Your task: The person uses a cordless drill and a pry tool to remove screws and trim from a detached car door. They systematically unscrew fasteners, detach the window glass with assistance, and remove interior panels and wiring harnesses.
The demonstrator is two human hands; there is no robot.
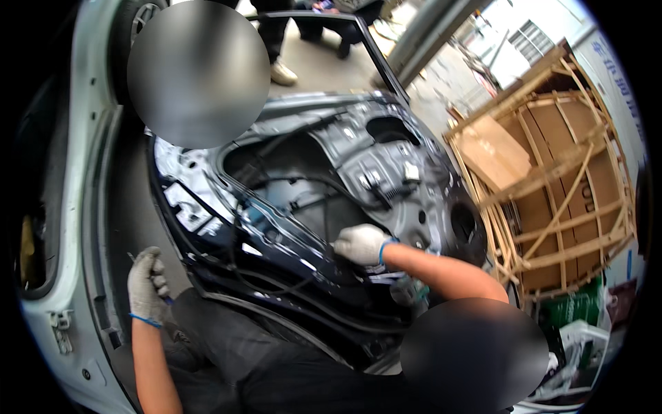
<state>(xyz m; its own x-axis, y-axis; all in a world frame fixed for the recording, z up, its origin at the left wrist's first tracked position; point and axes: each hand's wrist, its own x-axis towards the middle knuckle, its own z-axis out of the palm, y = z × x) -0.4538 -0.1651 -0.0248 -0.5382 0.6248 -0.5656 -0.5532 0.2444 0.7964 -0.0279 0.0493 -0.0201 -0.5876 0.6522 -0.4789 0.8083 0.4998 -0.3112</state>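
Observation:
My left hand [146, 286], in a pale knitted glove with a blue cuff, is closed around a thin tool with a blue end [167, 300]. A slim tip pokes out past the thumb; most of the tool is hidden by the fingers. The hand hovers between the car body and a dark car door [289, 279]. My right hand [362, 245], gloved alike, is closed over the door's inner side. What it grips, if anything, cannot be made out. Black wiring [331, 181] loops across the door's large opening, and grey sheet metal with several holes surrounds it.
At the left stands the pale car body [93, 172] with its open doorway. A wooden crate [565, 179] holding cardboard stands at the right. Green and white packages [572, 307] lie below it. Another person's shoe [283, 74] shows beyond the door. Two blurred discs cover parts of the view.

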